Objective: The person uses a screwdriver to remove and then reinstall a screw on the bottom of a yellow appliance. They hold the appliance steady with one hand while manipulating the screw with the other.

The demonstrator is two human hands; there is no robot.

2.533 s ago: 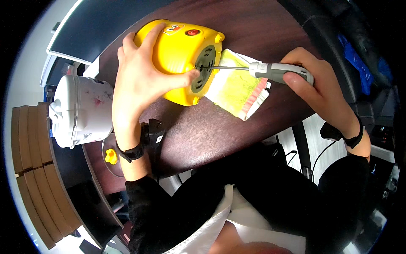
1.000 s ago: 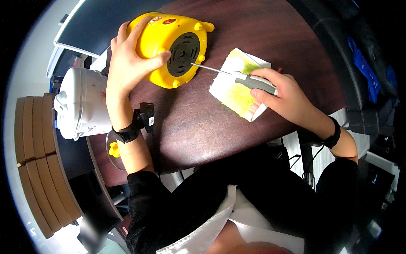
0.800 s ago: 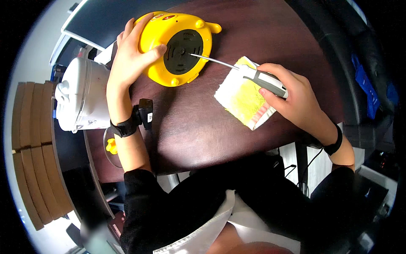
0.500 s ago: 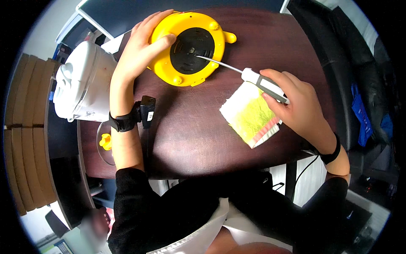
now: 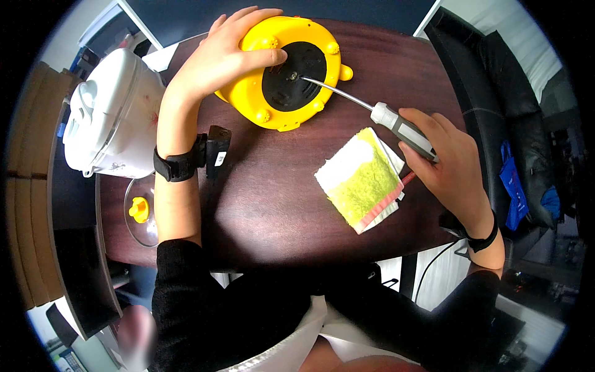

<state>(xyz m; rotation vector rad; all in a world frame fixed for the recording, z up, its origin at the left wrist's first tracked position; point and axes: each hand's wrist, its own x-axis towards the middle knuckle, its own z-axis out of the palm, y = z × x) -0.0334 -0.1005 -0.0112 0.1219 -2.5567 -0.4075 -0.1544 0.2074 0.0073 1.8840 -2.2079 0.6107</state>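
A round yellow appliance [image 5: 257,99] with a black underside lies upturned at the far side of the dark wooden table [image 5: 273,204]. My left hand [image 5: 223,59] grips its left rim, fingers over the yellow shell. My right hand [image 5: 443,161] is shut on a grey-handled screwdriver [image 5: 396,127]. Its thin shaft points left and up, with the tip at the centre of the black underside. A folded yellow and white cloth [image 5: 362,180] lies just left of my right hand.
A white rice cooker [image 5: 108,118] stands at the table's left edge. A clear glass lid with a yellow knob [image 5: 139,209] lies in front of it. A small black device [image 5: 217,149] rests beside my left wrist. A black chair [image 5: 496,105] stands to the right.
The yellow appliance has been laid flatter with its black underside facing up. My right hand has carried the screwdriver tip onto the middle of that underside. The view has shifted.
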